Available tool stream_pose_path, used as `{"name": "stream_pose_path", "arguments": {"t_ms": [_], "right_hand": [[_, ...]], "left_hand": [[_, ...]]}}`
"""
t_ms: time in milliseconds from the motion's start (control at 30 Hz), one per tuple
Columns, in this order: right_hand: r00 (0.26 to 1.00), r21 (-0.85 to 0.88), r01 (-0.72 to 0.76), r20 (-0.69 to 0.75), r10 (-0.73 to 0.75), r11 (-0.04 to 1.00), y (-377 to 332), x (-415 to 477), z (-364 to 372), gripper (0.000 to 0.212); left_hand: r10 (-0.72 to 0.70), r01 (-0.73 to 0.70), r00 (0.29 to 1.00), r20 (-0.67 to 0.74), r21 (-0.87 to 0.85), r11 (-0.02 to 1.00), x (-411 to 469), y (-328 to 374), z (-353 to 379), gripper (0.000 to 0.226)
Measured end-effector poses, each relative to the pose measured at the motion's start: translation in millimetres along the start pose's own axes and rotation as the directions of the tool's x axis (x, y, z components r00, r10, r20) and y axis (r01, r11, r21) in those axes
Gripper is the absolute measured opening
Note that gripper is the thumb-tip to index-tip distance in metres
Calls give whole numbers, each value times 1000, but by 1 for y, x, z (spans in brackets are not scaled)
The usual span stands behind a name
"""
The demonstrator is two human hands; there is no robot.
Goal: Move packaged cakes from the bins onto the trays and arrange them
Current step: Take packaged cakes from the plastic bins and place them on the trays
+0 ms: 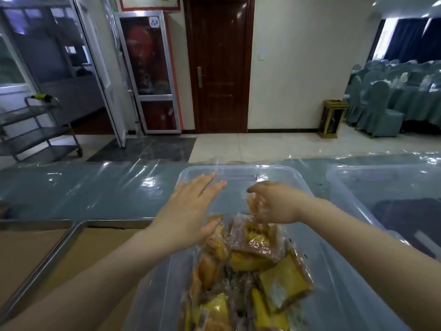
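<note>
A clear plastic bin (338, 278) stands in front of me with several packaged cakes (279, 280) piled in its near half. My right hand (276, 203) hangs over the bin with its fingers curled round one packaged cake (254, 204) in clear wrap. My left hand (188, 211) is spread flat above the bin's left side, fingers straight, holding nothing. A metal tray (45, 266) lined with brown paper lies to the left of the bin.
A second clear bin (391, 187) sits at the right on the table, which is covered in plastic film (95, 187). Beyond the table are a tiled floor, a dark door, a metal cart (35, 130) at left and covered chairs at right.
</note>
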State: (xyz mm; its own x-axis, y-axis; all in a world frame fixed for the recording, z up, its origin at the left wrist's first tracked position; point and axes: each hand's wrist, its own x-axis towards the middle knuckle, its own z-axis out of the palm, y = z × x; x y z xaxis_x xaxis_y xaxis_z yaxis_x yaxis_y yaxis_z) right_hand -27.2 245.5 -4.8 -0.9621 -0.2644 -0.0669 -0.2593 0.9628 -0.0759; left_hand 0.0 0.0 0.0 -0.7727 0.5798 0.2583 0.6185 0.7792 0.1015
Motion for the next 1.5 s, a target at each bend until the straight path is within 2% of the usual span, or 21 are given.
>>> {"name": "stream_pose_path", "arguments": {"t_ms": [100, 200, 267, 367, 467, 667, 767, 867, 933, 1000, 1067, 1233, 1367, 1500], "right_hand": [[972, -39, -77, 221, 84, 996, 11, 18, 23, 110], [906, 76, -200, 394, 155, 977, 20, 30, 43, 129], [885, 97, -203, 444, 140, 974, 25, 34, 49, 133], [861, 79, -142, 501, 83, 987, 23, 33, 58, 135], [840, 106, -141, 540, 62, 984, 19, 30, 65, 132], [920, 105, -119, 386, 70, 987, 13, 33, 69, 129], [923, 93, -159, 367, 115, 983, 11, 34, 71, 119], [901, 72, -155, 420, 111, 985, 8, 33, 75, 122], [881, 45, -140, 461, 104, 989, 8, 33, 78, 132], [893, 15, -100, 442, 83, 995, 6, 35, 77, 131], [924, 7, -52, 379, 45, 999, 7, 36, 73, 123], [949, 66, -45, 315, 22, 997, 19, 34, 62, 107], [959, 89, -68, 281, 41, 994, 24, 30, 56, 101], [981, 189, -81, 190, 44, 979, 28, 24, 43, 96]], "left_hand": [[-40, 17, 979, 201, 112, 994, 24, 3, 20, 88], [-50, -48, 914, 402, 230, 972, 52, 9, 44, 108], [-124, -23, 848, 516, 269, 963, 66, 8, 61, 116], [-211, 79, 736, 644, 228, 970, 71, 1, 92, 120], [-239, 167, 684, 690, 170, 971, 64, -7, 117, 126], [-297, 243, 682, 669, 175, 954, 59, -8, 136, 130], [-330, 260, 673, 662, 206, 943, 55, -4, 140, 128], [-288, 209, 736, 613, 199, 958, 53, 2, 138, 108], [-261, 214, 779, 570, 150, 965, 54, 3, 135, 77], [-275, 265, 810, 518, 94, 960, 55, 2, 129, 49], [-300, 308, 843, 447, 56, 950, 57, 1, 122, 31], [-364, 389, 860, 358, 0, 921, 64, -3, 111, 25], [-363, 387, 888, 283, -35, 921, 66, -4, 103, 22], [-379, 403, 907, 184, -115, 908, 70, -10, 88, 14]]}}
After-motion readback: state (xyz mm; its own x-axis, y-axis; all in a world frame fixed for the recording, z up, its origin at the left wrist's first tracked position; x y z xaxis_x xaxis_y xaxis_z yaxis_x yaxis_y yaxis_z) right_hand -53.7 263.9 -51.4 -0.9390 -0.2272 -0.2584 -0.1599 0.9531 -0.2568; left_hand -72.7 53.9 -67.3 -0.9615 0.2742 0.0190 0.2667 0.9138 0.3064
